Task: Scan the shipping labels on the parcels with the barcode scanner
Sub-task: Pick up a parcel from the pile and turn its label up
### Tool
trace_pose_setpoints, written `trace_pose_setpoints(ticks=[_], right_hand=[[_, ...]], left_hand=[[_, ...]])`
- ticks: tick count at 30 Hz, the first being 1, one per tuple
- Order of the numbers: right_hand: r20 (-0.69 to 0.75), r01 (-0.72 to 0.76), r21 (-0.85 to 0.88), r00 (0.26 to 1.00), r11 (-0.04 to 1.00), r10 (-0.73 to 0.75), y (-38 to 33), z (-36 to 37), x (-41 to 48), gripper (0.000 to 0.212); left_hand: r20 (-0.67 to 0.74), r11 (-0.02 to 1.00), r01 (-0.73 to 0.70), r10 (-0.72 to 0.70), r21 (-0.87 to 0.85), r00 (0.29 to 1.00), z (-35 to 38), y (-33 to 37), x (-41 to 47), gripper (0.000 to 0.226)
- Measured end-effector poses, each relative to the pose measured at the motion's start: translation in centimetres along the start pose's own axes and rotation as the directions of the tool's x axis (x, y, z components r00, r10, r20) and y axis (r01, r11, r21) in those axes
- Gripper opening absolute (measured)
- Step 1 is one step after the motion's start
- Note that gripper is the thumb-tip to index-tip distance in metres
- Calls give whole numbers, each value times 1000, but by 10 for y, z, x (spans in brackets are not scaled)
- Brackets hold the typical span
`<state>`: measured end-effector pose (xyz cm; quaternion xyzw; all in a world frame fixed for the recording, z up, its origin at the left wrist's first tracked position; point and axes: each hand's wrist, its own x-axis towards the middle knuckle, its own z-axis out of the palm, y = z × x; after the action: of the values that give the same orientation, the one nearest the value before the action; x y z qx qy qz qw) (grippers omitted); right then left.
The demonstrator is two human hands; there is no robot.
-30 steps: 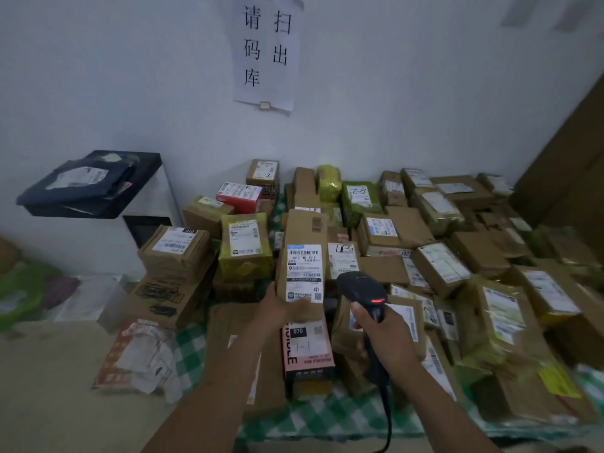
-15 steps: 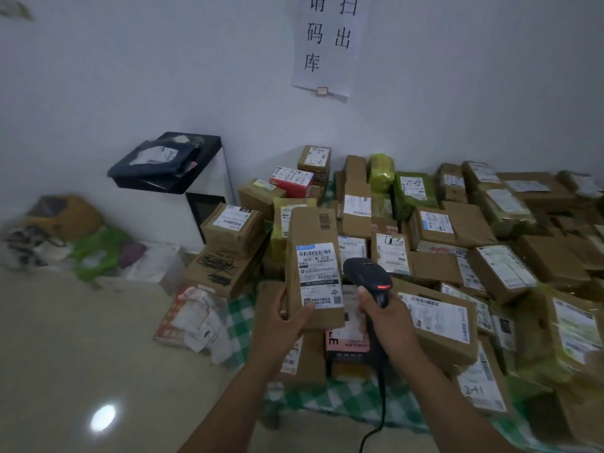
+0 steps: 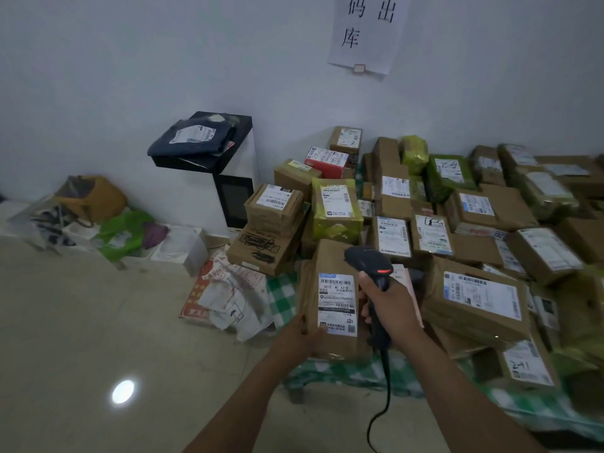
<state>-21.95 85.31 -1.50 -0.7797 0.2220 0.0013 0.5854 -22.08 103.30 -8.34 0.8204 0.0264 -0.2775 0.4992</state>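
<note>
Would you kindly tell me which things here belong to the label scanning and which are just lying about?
Job: barcode scanner in the right hand; brown parcel held by the left hand; its shipping label; pile of parcels on the table.
Lying about: wall notice; dark bag on the cabinet; yellow bag, green bag and crumpled wrapping on the floor.

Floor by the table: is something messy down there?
Yes. Crumpled, torn-looking wrappers lie heaped on the floor against the checked tablecloth, loose and not stacked like the parcels.
</note>
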Motion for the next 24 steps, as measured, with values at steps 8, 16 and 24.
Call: trace_pose_setpoints(ticks=[8,16,24], right_hand=[[-92,89,-128,991,988,-101,-35,-17,22,39],[-80,99,-146,991,984,-111,-66,-51,84,36],[50,-27,91,998,995,23,-70,-55,175,40]], left_hand=[[40,934,-165,161,318,986,-35,39,43,24],[-53,953,-210,227,219,972,-46,130,129,25],[-320,937,65,52,343,946,-46,148,215,76]])
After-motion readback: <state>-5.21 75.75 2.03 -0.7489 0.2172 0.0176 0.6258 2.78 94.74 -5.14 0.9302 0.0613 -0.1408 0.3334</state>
